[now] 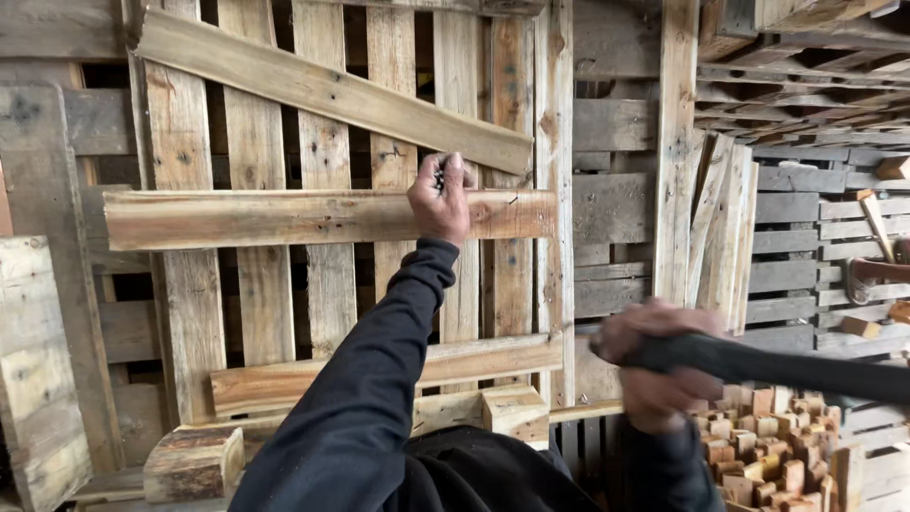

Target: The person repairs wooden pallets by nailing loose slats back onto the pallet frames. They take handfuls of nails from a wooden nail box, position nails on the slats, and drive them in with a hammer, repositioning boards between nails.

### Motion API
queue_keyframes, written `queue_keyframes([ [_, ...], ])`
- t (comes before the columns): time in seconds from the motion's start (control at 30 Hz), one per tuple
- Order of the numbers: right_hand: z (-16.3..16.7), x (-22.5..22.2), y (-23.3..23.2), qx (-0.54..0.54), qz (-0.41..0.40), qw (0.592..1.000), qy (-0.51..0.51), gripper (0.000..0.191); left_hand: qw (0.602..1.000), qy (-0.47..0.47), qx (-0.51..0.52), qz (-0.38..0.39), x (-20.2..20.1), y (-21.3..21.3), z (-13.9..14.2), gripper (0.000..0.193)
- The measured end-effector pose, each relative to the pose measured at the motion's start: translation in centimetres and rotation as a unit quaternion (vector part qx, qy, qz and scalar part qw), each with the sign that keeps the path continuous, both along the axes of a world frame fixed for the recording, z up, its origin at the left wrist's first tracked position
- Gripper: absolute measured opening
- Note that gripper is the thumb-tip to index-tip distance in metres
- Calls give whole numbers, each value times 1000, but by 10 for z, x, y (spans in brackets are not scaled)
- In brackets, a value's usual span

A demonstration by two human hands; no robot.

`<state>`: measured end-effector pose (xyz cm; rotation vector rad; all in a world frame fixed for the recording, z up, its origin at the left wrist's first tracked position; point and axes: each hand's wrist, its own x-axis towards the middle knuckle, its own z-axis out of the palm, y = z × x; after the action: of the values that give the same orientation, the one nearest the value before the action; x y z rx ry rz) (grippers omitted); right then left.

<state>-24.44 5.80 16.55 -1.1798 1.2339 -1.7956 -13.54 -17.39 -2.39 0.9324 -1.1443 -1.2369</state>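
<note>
Head view looks at an upright pallet (322, 190) of weathered slats, leaning among other stacked timber. The left hand (439, 201) is raised against the middle cross board (284, 218), which runs level across the slats. Its fingers are curled shut, thumb on top, pinching a small bunch of dark nails (440, 176) against the board's upper edge, near its right end. The dark sleeve (370, 379) runs down from that hand to the bottom of the frame.

Lower right, the right hand (659, 365) is blurred. Its fingers are wrapped tight around a dark handle (777, 365) that stretches off to the right edge; the tool's head is out of view, so what kind of tool it is cannot be told. This hand sits well apart from the left one, below the level of the cross board and in front of a tall post (675, 152).

Above the cross board a slanted board (332, 90) crosses the slats from upper left down to the right. Below it, a lower board (398, 370) tilts slightly, and a short block (517, 412) sits just under its right end. Another chunky block (194, 463) lies at bottom left. At bottom right, under the handle, is a heap of small offcuts (768, 446). Loose planks (722, 228) lean beside the post, with more pallets (796, 95) stacked behind at the right.
</note>
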Motion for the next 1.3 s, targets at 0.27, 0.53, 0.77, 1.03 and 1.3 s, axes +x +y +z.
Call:
queue_keyframes([
  [0.27, 18, -14, 12, 439, -108, 892, -12, 39, 993, 2, 39, 108, -15, 5, 20, 15],
  [0.53, -38, -4, 2, 95, 19, 988, 124, 39, 995, -1, 13, 98, -13, 0, 18, 15],
  [0.77, 15, -48, 18, 232, -160, 959, -9, 44, 992, -23, 40, 120, -15, 0, 24, 14],
  [1.03, 1, 18, -34, 240, -37, 962, 129, 33, 994, 17, 22, 109, -16, -3, 19, 13],
  [1.3, -6, -1, 17, 267, -125, 948, -116, 26, 992, 66, 65, 91, -18, -3, 24, 18],
])
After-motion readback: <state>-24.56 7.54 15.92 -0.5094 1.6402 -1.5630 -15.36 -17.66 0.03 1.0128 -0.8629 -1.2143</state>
